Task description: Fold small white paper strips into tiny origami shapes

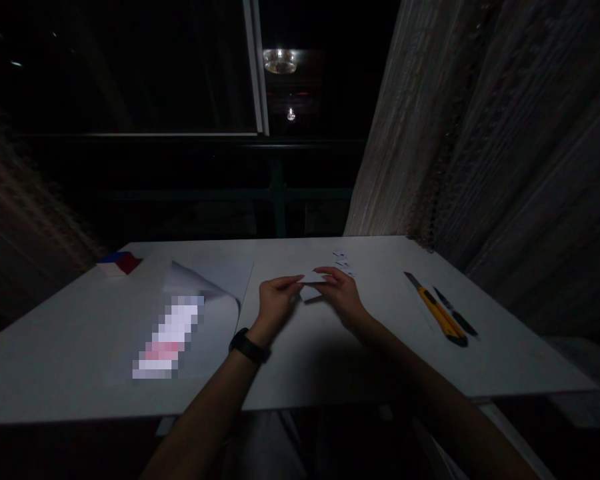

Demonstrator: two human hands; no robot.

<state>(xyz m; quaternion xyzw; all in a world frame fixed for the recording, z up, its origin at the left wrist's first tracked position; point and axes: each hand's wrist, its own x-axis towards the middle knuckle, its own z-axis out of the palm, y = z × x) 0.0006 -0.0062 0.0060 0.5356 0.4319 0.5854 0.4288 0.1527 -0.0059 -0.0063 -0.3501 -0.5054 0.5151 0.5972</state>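
Between my two hands, over the middle of the white table (300, 373), is a small piece of white paper (311, 292) that looks folded. My left hand (279, 298) pinches its left side, with a dark band on the wrist. My right hand (344, 297) grips its right side with thumb and fingers. Just beyond my right hand lie several small paper pieces (341, 257) with dark marks. To the left rest white paper sheets (220, 327), one corner curled up, with a bright blurred-out rectangle (167, 337) over them.
A yellow utility knife (440, 313) with its blade out lies at the right, beside a black pen (455, 312). A blue, red and white block (119, 263) sits at the far left. Curtains (405, 120) hang beside a dark window behind the table.
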